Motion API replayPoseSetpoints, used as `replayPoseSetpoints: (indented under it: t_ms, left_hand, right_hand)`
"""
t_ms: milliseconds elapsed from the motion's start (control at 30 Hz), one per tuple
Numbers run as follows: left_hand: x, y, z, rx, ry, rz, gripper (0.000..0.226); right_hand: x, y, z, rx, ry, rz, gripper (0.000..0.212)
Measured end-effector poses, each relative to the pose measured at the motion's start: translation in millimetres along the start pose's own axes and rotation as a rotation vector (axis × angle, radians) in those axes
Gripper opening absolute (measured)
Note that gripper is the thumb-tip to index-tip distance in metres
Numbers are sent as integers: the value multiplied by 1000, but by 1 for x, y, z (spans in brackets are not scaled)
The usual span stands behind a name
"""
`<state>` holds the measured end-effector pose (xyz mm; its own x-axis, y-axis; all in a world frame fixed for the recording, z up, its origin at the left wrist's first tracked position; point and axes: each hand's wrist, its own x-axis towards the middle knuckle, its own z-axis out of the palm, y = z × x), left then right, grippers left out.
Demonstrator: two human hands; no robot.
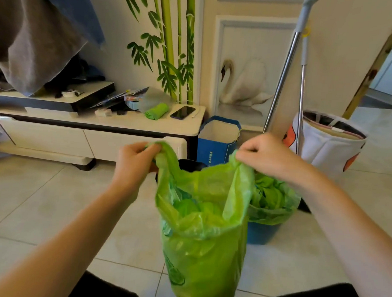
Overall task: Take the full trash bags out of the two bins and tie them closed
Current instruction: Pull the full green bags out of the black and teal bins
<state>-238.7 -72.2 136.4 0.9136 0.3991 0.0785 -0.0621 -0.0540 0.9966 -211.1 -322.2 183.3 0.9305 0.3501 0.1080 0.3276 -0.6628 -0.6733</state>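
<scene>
A full green trash bag [203, 235] hangs in front of me above the tiled floor, its mouth open. My left hand [136, 162] is shut on the bag's left handle, and my right hand [266, 153] is shut on the right handle. Behind the bag stands a black bin [190, 164], mostly hidden. To the right, a blue bin [262, 232] still holds a second green bag [273, 201] folded over its rim and filled with green waste.
A low white TV cabinet [96, 129] stands at the left with a green bag roll [156, 111] and a phone [183, 112] on top. A blue paper bag [218, 140], mop poles [285, 69] and a white bucket [327, 141] line the wall.
</scene>
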Motion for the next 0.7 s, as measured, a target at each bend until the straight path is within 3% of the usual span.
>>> replayPoseSetpoints:
  t_ms: [167, 300, 500, 700]
  left_hand:
    - [12, -69, 4, 243, -105, -192, 21]
    - [30, -104, -2, 416, -169, -260, 19]
    - [64, -123, -21, 357, -87, -280, 24]
    - [91, -133, -36, 238, 71, -221, 25]
  right_hand:
    - [10, 53, 60, -177, -267, 189, 43]
    - [18, 91, 94, -199, -295, 354, 43]
    - [38, 114, 107, 122, -124, 492, 26]
    - [62, 125, 119, 179, 96, 386, 25]
